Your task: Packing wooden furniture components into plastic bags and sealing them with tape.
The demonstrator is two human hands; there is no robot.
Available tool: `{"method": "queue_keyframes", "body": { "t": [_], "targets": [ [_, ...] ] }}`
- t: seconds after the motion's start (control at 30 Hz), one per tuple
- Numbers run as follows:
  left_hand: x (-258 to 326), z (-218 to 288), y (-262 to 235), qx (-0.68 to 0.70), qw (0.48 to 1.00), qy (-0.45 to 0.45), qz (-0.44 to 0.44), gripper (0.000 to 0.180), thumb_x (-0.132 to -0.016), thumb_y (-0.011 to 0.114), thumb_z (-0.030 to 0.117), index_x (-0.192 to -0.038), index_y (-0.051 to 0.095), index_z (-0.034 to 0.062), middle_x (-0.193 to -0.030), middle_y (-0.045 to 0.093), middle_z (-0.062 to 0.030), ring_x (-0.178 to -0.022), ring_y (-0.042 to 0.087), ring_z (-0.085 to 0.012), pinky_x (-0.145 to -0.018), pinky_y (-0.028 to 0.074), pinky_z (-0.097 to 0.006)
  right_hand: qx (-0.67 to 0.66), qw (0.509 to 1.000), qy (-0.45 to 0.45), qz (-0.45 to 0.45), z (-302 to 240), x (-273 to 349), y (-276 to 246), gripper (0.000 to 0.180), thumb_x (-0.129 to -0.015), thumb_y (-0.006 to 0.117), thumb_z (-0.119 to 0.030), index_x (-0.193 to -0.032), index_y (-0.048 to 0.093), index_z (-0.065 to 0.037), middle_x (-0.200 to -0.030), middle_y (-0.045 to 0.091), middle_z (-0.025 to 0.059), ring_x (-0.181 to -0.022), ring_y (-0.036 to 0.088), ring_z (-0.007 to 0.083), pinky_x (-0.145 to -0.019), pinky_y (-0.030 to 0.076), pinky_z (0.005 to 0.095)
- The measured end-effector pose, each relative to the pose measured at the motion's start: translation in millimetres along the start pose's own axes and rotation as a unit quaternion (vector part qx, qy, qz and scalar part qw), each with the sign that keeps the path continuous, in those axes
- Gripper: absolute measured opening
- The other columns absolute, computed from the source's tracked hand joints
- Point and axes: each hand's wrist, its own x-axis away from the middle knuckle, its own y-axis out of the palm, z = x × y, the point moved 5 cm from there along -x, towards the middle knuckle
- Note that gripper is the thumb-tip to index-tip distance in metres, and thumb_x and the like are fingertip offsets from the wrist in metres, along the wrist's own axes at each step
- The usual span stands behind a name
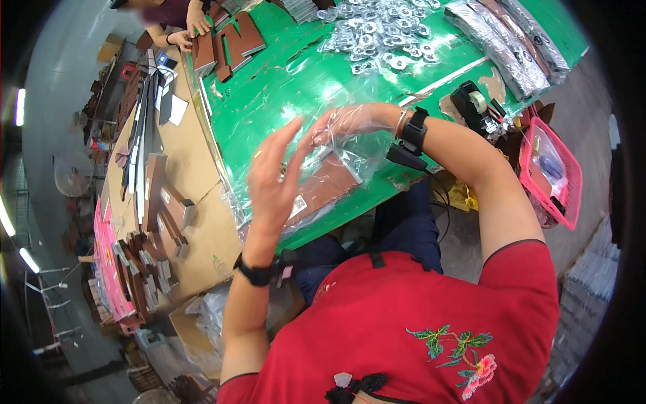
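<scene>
A clear plastic bag point(360, 158) lies crumpled at the near edge of the green table, with a flat brown piece point(326, 185) inside it that bears a small white label. My left hand point(274, 176) is raised at the bag's left side, fingers stretched upward and apart. Film from the bag drapes over my right hand point(346, 124), whose fingers curl down and grip the plastic above the brown piece. Where the fingertips meet the film is partly hidden by glare.
Small round parts in clear bags point(383, 34) are heaped on the green table point(256, 101). Wrapped long pieces point(501, 47) and a tape dispenser point(471, 104) lie right, beside a pink basket point(568, 168). Brown strips point(155, 192) fill the left bench. Another person's hands point(192, 30) handle brown pieces.
</scene>
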Motion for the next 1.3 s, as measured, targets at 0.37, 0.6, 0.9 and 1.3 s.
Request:
{"method": "queue_keyframes", "body": {
  "t": [0.37,0.6,0.9,1.3],
  "targets": [
    [84.7,-47.8,-13.4,0.003,0.995,-0.08,-0.061,0.019,-0.091,0.068,0.004,-0.109,0.071,0.0048,-0.109,0.071,-0.0119,-0.103,0.065,-0.0324,-0.088,0.05,-0.041,-0.079,0.989,0.002,0.123,-3.3,102.8,-34.2,0.049,-0.107,0.055,-0.034,-0.142,0.059,0.0,-0.133,0.067,0.0195,-0.119,0.067,0.0249,-0.11,0.046,0.0387],
    [68.9,-56.9,26.6,0.023,0.994,-0.056,-0.092,0.026,-0.095,0.067,0.015,-0.119,0.068,0.0091,-0.116,0.068,-0.0097,-0.106,0.063,-0.0334,-0.09,0.05,-0.041,-0.008,0.919,-0.033,0.394,-3.7,163.6,22.8,0.051,-0.099,0.069,-0.024,-0.144,0.053,-0.007,-0.106,0.072,0.0077,-0.095,0.066,0.0137,-0.092,0.052,0.0325],
    [71.2,-103.5,67.2,0.112,0.965,-0.116,-0.208,0.04,-0.107,0.051,0.026,-0.142,0.059,0.0093,-0.134,0.062,-0.0137,-0.125,0.056,-0.033,-0.109,0.039,-0.04,0.57,0.55,-0.079,0.606,-55.7,143.7,62.2,0.044,-0.084,0.078,-0.016,-0.125,0.067,-0.007,-0.111,0.069,0.0121,-0.108,0.063,0.0339,-0.096,0.047,0.0471],
    [72.3,-128.9,53.9,0.036,0.963,-0.077,-0.255,0.058,-0.087,0.07,0.009,-0.141,0.057,0.0241,-0.145,0.056,-0.0003,-0.136,0.049,-0.028,-0.109,0.037,-0.049,0.639,0.754,-0.056,0.145,-27.4,8.5,128.4,0.075,-0.059,0.094,-0.041,-0.114,0.056,-0.008,-0.113,0.06,0.0073,-0.117,0.058,0.0287,-0.113,0.039,0.0523]
  ]
}}
